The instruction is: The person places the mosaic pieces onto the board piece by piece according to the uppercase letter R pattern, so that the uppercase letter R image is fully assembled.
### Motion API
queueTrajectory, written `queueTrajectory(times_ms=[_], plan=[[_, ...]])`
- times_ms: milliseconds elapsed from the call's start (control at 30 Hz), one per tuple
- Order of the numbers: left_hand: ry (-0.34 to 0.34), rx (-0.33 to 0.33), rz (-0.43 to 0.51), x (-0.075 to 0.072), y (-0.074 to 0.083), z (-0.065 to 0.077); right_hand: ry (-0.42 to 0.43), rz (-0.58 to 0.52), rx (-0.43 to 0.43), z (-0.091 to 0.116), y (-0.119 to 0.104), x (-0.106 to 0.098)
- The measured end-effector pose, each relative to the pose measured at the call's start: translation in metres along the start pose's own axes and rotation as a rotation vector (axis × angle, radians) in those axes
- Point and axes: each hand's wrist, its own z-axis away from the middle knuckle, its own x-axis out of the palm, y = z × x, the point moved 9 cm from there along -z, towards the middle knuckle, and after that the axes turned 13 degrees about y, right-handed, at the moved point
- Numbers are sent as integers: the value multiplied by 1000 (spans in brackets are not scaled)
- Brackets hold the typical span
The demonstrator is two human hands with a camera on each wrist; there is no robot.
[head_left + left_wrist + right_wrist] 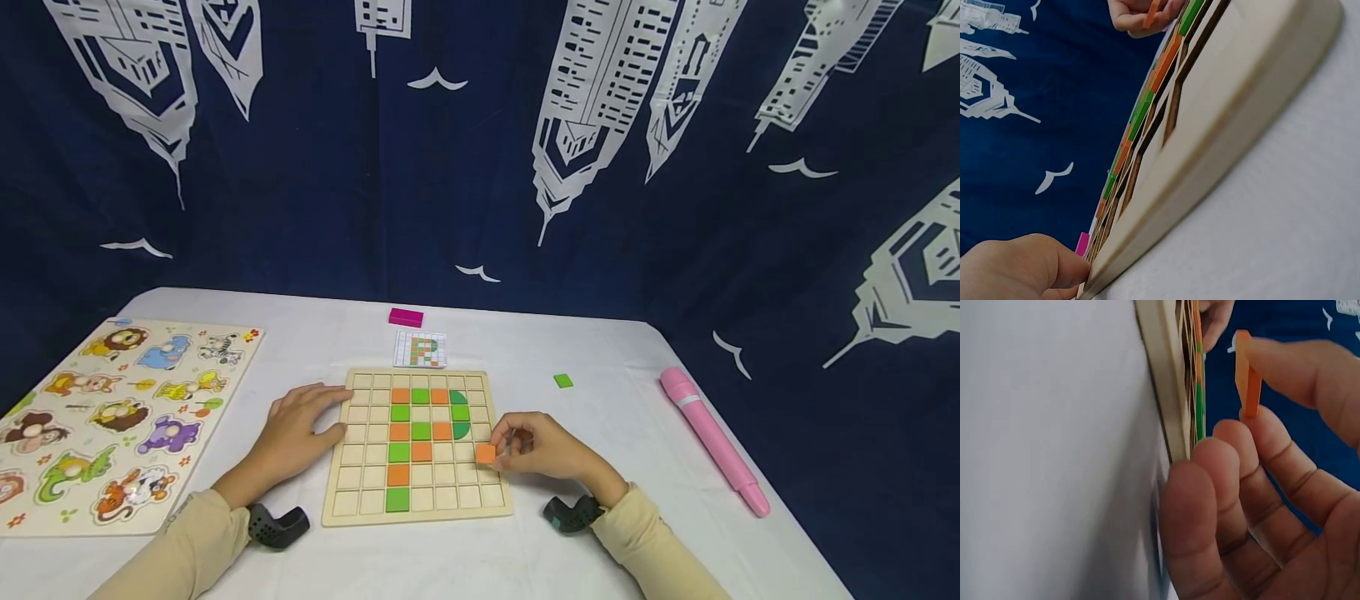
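Observation:
A wooden grid board (446, 498) lies mid-table. Green and orange square tiles and two dark green rounded pieces form a letter-like pattern on it. My right hand (543, 446) pinches an orange square tile (485, 453) between thumb and finger, over the board's right-hand columns. In the right wrist view, that orange tile (1248, 375) is edge-on, and the other fingers curl beside the board's edge. At the board's left edge rests my left hand (303, 425), fingers relaxed. The left wrist view shows its thumb (1054, 265) touching the board's edge.
Behind the board are a pattern card (401, 354) and a magenta block (406, 317). A loose green tile (563, 381) lies to the right, with a pink tube (712, 442) farther out. An animal puzzle (138, 421) covers the table's left side. A dark blue printed cloth (465, 183) hangs behind.

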Motion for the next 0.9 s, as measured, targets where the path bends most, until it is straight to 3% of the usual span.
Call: queueTrajectory(times_ms=[200, 433, 900], plan=[[-5, -7, -5, 0, 0, 0, -112, -23, -35, 5, -9, 17], [-9, -5, -2, 0, 2, 0, -180, 18, -103, 10, -20, 30], [-6, -4, 4, 0, 1, 0, -177, 162, -115, 11, -27, 38]])
